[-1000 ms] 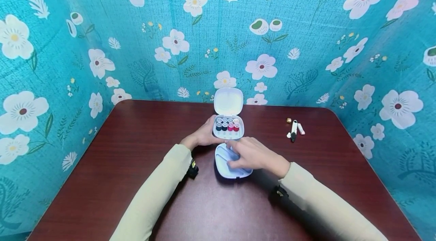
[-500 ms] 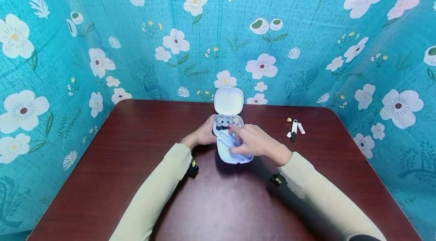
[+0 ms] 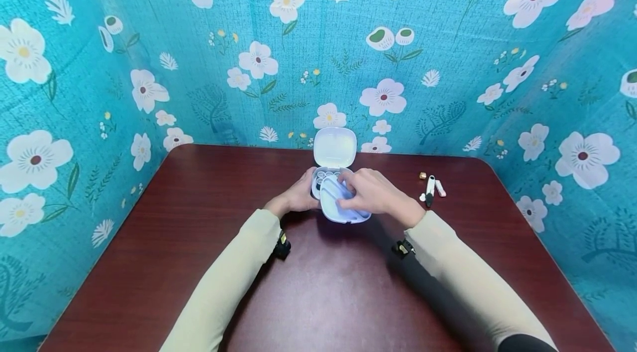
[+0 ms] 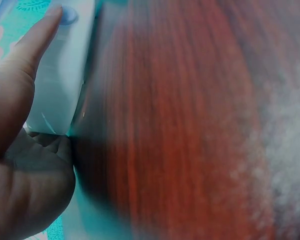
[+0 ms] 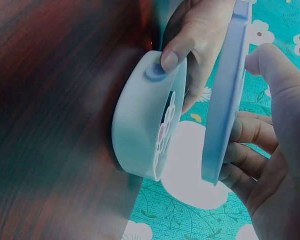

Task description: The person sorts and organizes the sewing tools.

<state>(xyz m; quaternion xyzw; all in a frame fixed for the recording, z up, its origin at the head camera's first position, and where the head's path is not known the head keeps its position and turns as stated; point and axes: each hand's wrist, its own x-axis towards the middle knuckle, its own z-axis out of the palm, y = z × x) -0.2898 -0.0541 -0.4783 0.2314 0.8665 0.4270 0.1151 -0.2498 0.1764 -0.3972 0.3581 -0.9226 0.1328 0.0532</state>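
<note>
A white sewing kit box (image 3: 316,189) stands on the table with its lid (image 3: 335,147) raised behind it. Inside are thread spools (image 3: 320,176), partly covered from view. My left hand (image 3: 299,194) grips the box at its left side, its thumb at the round blue button (image 5: 155,72) on the front. With my right hand (image 3: 370,192) I hold a pale blue divided tray (image 3: 330,205), thumb and fingers at its partitions. In the right wrist view the tray is apart from the box, facing its opening. The head view shows it overlapping the box's front right part.
To the right on the dark red wooden table (image 3: 224,192) lie a small gold piece (image 3: 422,175), a white tool with a black tip (image 3: 430,189), a white stick-like piece (image 3: 440,188) and a small white bit (image 3: 422,197). A floral curtain (image 3: 298,81) stands behind the table.
My right hand has lifted the tray and carried it away from me, from in front of the box to over it, hiding most spools. My left hand has stayed on the box.
</note>
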